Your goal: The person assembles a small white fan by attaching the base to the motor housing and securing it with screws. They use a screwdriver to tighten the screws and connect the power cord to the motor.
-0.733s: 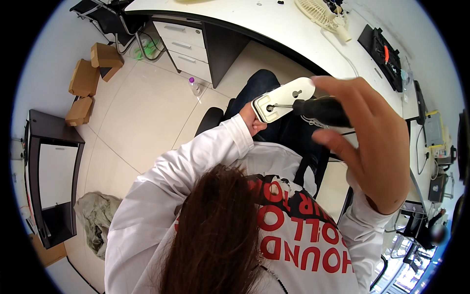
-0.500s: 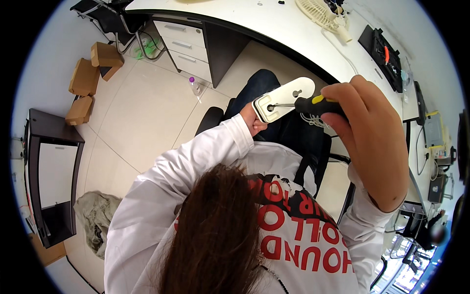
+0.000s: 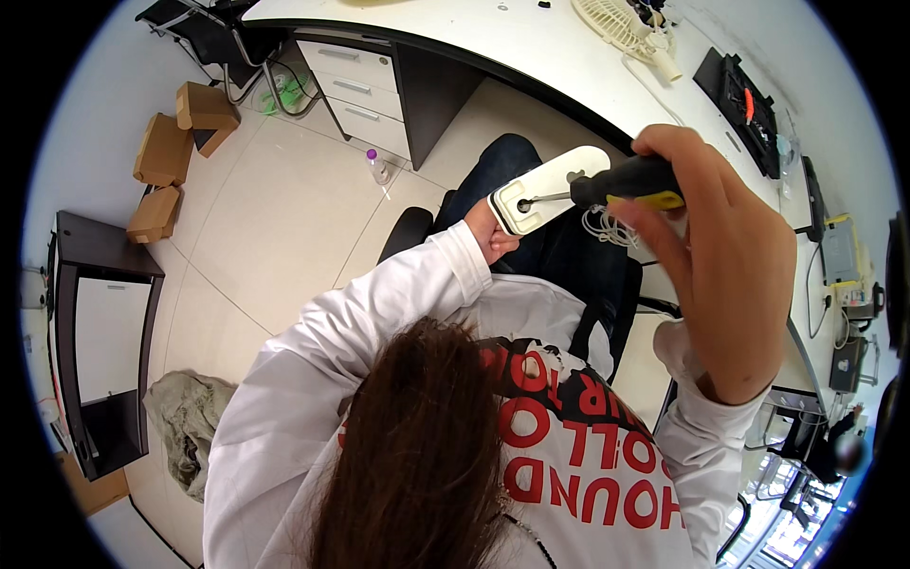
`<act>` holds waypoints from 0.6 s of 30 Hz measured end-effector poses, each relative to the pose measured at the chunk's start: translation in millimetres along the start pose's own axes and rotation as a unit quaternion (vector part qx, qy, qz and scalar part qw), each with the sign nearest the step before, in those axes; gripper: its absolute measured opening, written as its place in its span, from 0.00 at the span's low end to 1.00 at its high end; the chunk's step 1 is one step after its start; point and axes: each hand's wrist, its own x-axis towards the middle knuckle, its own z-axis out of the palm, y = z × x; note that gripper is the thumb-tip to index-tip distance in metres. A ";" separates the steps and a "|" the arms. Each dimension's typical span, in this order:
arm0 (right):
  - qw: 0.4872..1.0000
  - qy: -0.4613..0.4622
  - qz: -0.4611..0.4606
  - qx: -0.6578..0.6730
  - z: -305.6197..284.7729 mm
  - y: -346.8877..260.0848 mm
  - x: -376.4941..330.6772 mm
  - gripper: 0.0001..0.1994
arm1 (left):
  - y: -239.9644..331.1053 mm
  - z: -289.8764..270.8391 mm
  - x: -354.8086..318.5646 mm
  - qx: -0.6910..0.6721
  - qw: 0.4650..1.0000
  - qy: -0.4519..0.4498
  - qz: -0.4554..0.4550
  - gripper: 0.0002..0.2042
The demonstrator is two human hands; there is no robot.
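My left hand (image 3: 492, 233) is closed around the lower end of a cream-white, rounded oblong plastic part (image 3: 557, 186), holding it above my lap. The part has a dark round hole near my fingers and a keyhole-shaped slot toward its far end. In my right hand (image 3: 725, 237) is a black and yellow screwdriver (image 3: 630, 184), gripped by its handle. Its metal shaft points left, with the tip at the hole; how deep it sits I cannot tell. A coiled white cord (image 3: 607, 228) hangs below the part.
A white desk (image 3: 455, 28) curves across the far side, holding a cream fan (image 3: 621, 36) and an open black tool case (image 3: 744, 109). Drawers (image 3: 355, 90) stand beneath it. On the floor are a purple-capped bottle (image 3: 377, 169) and cardboard boxes (image 3: 163, 152) at left.
My right hand has turned on the screwdriver, so the handle's yellow stripe now faces downward. The wrist has shifted slightly; my left hand and the plastic part stay nearly still.
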 end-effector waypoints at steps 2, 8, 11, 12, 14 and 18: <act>1.000 0.004 0.016 -0.019 1.0 0.4 0.7 0.12 | -0.4 -1.5 -1.4 0.003 1.000 0.006 0.001 0.12; 0.993 0.033 -0.108 -0.022 -0.1 5.8 -7.5 0.11 | -0.8 0.3 1.1 0.003 1.000 0.002 -0.003 0.12; 0.990 0.032 -0.135 0.001 -1.6 7.5 -6.7 0.10 | -0.3 4.1 3.1 -0.001 1.000 -0.010 -0.008 0.12; 0.989 0.039 -0.139 0.012 -0.9 8.2 -3.5 0.10 | -0.6 5.0 3.8 -0.002 1.000 -0.013 -0.008 0.12; 0.994 0.027 -0.108 0.017 -2.0 6.9 -1.8 0.09 | -0.9 5.0 3.9 0.000 1.000 -0.013 -0.007 0.12; 1.000 0.015 0.015 -0.010 -1.2 0.0 0.7 0.09 | -2.5 -0.8 0.6 0.009 1.000 -0.003 -0.004 0.12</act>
